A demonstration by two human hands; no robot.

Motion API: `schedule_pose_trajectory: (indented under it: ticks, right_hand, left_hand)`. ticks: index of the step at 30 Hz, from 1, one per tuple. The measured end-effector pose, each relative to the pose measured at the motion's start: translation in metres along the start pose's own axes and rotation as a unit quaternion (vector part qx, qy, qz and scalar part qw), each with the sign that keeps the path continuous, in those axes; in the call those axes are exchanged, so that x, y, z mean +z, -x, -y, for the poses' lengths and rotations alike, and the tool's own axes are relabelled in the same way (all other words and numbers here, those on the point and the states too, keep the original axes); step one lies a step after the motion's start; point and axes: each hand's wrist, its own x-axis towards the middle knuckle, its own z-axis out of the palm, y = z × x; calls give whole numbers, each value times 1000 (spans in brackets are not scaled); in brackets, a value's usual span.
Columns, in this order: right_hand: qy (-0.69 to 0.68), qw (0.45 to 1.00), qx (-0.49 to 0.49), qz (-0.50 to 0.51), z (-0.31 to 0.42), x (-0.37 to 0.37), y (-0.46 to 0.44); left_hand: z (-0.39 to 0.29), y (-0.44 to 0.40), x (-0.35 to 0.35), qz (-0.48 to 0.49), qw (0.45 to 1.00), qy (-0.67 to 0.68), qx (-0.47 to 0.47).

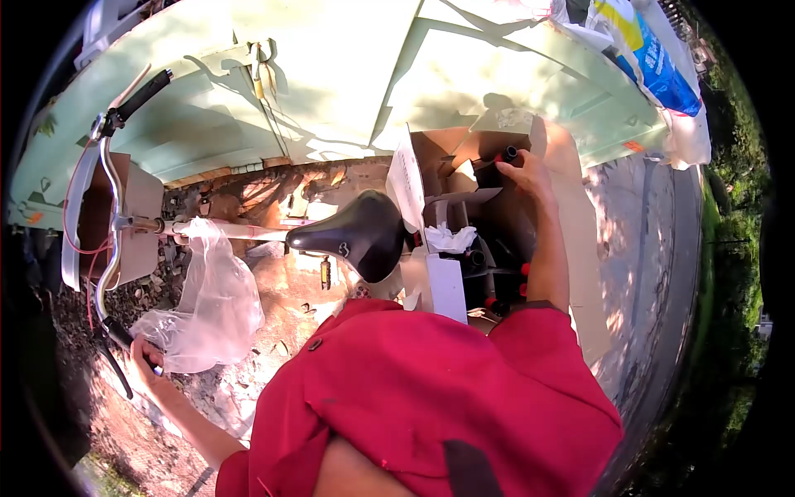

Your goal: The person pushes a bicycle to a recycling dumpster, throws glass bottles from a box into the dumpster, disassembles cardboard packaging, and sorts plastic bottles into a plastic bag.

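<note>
My left hand (147,361) is closed around the black grip (118,334) at the near end of a bicycle's handlebar (106,178). My right hand (527,176) reaches into an open cardboard box (571,215) behind the black saddle (358,236). Its fingers are around the neck of a dark bottle (508,155), whose lower part is hidden in the box. Cardboard dividers (464,199) split the box, and more dark bottles (474,259), some with red tops, sit in it. Crumpled white paper (451,238) lies among them.
A clear plastic bag (211,306) hangs from the bicycle frame. Another cardboard box (137,217) is at the handlebar. Pale green metal panels (331,74) stand alongside, with a blue and yellow package (658,66) on top at right. A paved road (654,248) runs behind.
</note>
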Motion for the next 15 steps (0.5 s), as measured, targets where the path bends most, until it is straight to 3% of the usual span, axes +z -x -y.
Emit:
schedule_pose_trajectory:
  ticks: [2, 5, 7, 11, 15]
  right_hand:
    - [-17, 999, 24, 15, 7, 17, -9]
    - [62, 983, -77, -156, 2, 43, -23]
    - [34, 979, -75, -189, 2, 43, -22]
    - [-23, 967, -83, -241, 28, -10, 9]
    - [-104, 931, -185, -298, 67, -76, 36]
  left_hand:
    - [1, 0, 2, -25, 999, 18, -8]
    - [1, 0, 3, -22, 999, 25, -24]
    - [1, -2, 0, -6, 999, 33, -35]
    - [-3, 2, 3, -19, 999, 16, -33]
    - [2, -3, -1, -17, 1000, 12, -6]
